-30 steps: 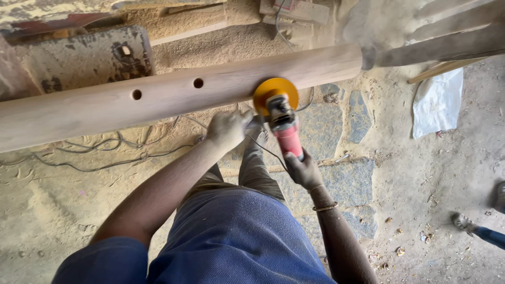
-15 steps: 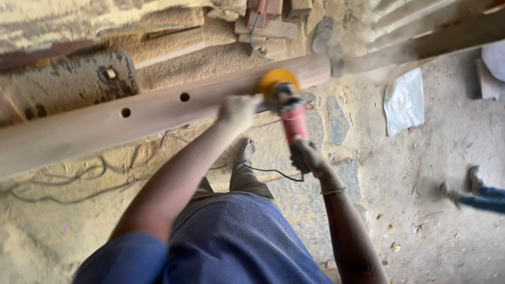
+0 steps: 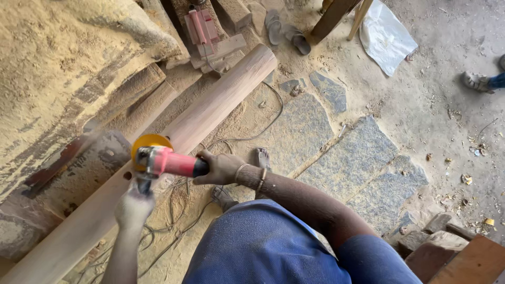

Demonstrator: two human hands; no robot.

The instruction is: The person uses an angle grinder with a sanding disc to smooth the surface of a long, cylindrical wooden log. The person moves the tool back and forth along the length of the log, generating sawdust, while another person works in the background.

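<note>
Left of centre in the frame, the right hand (image 3: 220, 168) is clamped around the red body of an angle grinder (image 3: 163, 162), while the left hand (image 3: 134, 206), dusty and blurred, is closed on the tool's side handle just below its yellow disc. The disc rests against a long round wooden pole (image 3: 210, 110) that runs from the lower left up toward the top centre. Sawdust (image 3: 58, 58) is heaped at the upper left, cables (image 3: 179, 210) trail on the floor beneath the pole, and a white sheet (image 3: 386, 37) lies at the upper right.
</note>
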